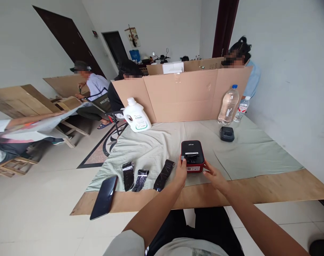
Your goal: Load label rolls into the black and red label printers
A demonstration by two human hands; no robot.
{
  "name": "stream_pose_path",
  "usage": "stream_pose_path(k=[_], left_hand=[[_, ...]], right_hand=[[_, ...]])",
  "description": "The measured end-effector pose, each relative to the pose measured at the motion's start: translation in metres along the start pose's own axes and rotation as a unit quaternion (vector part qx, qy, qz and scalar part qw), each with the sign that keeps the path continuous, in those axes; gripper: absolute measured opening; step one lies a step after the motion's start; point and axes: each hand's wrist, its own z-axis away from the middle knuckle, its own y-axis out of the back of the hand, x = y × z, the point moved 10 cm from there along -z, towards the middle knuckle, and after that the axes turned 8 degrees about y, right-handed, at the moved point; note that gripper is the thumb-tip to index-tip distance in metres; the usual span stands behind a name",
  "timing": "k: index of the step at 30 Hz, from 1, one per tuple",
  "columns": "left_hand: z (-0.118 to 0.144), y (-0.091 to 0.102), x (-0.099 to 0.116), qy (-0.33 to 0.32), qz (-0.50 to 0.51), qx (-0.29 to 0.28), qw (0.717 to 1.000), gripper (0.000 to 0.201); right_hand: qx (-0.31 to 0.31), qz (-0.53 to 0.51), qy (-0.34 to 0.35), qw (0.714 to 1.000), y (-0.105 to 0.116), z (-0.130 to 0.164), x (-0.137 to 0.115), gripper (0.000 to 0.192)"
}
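A red and black box (193, 151), with a printed black lid and a white label on its near side, rests on the cloth in front of me. My left hand (181, 172) grips its left side, where a small grey patch shows by the fingertips. Against the right side are the fingers of my right hand (214, 175), so the box sits between both hands. Left of it lie three partly unrolled shiny black rolls: one (164, 175) close to my left hand, a smaller one (141, 180) in the middle, another (128, 176) farther left.
A dark phone or tablet (103, 197) overhangs the table's front left edge. Behind stand a white jug (139, 119), a cardboard screen (178, 99), a large bottle (228, 106) and a smaller bottle (241, 109). A small black device (227, 134) sits right. Several people sit beyond.
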Motion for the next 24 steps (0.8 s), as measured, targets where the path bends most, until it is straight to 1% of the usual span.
stream_pose_path(k=[3, 6, 9, 11, 13, 15, 17, 18, 21, 24], left_hand=[[0.005, 0.003, -0.005, 0.021, -0.006, 0.016, 1.0, 0.063], [0.007, 0.003, -0.001, 0.004, -0.015, 0.008, 1.0, 0.063], [0.003, 0.005, -0.002, 0.007, -0.005, 0.008, 1.0, 0.063], [-0.004, 0.011, -0.002, 0.027, 0.011, 0.021, 0.999, 0.064], [-0.012, 0.016, 0.005, 0.022, 0.029, 0.025, 0.999, 0.063], [-0.021, 0.017, 0.021, -0.012, 0.037, 0.003, 0.999, 0.057], [-0.029, 0.015, 0.035, -0.041, 0.03, -0.033, 0.998, 0.05], [-0.032, 0.014, 0.038, -0.047, 0.024, -0.05, 0.997, 0.049], [-0.039, 0.013, 0.038, -0.047, 0.014, -0.084, 0.995, 0.051], [-0.042, 0.013, 0.033, -0.053, 0.026, -0.094, 0.994, 0.053]], right_hand=[[0.013, 0.009, -0.003, 1.0, 0.001, 0.003, 0.009, 0.066], [0.075, 0.044, -0.014, 0.996, 0.011, -0.003, 0.011, 0.064], [0.135, 0.085, 0.004, 0.987, 0.018, -0.017, -0.002, 0.06], [0.14, 0.101, 0.016, 0.985, 0.014, -0.03, -0.012, 0.057], [0.141, 0.111, 0.008, 0.984, 0.009, -0.039, -0.015, 0.058], [0.148, 0.128, 0.002, 0.981, 0.004, -0.042, -0.014, 0.057], [0.157, 0.157, 0.019, 0.975, 0.0, -0.04, -0.014, 0.051], [0.163, 0.175, 0.031, 0.97, -0.002, -0.038, -0.015, 0.046], [0.205, 0.218, 0.058, 0.952, -0.005, -0.026, -0.014, 0.036], [0.243, 0.221, 0.089, 0.94, -0.008, -0.017, -0.014, 0.036]])
